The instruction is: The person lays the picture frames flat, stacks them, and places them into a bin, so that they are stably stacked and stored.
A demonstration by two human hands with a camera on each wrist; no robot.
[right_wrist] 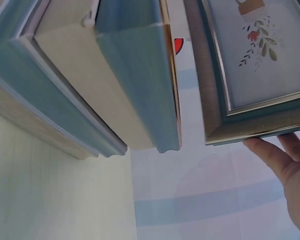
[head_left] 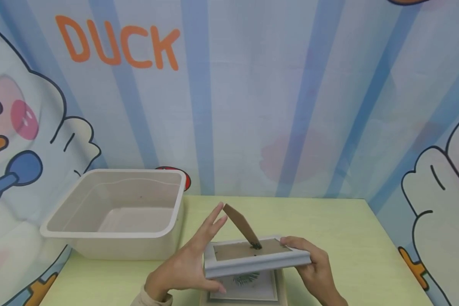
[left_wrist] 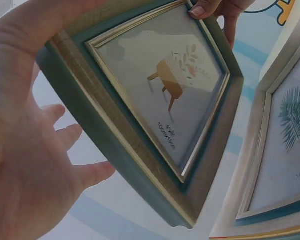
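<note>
A picture frame (head_left: pixel 256 267) is held tilted above a stack, its brown back upward and its easel stand (head_left: pixel 240 224) swung out. My right hand (head_left: pixel 315 265) pinches the frame's right end, thumb on the picture side. My left hand (head_left: pixel 189 259) is at the left end, fingers spread and fairly straight. Its fingertips are close to the stand's tip; contact is unclear. Its thumb reaches below the frame. From the left wrist, the picture side shows a chair print (left_wrist: pixel 172 80) inside a gold and green border. Beneath lies another frame with a leaf print (head_left: pixel 248 278).
Several frames are stacked on the pale yellow table (head_left: pixel 329 221), their edges (right_wrist: pixel 135 75) visible from the right wrist. A beige plastic bin (head_left: pixel 107 234) stands at the left. Behind the table hangs a blue striped cloth (head_left: pixel 245 106) with cartoon ducks.
</note>
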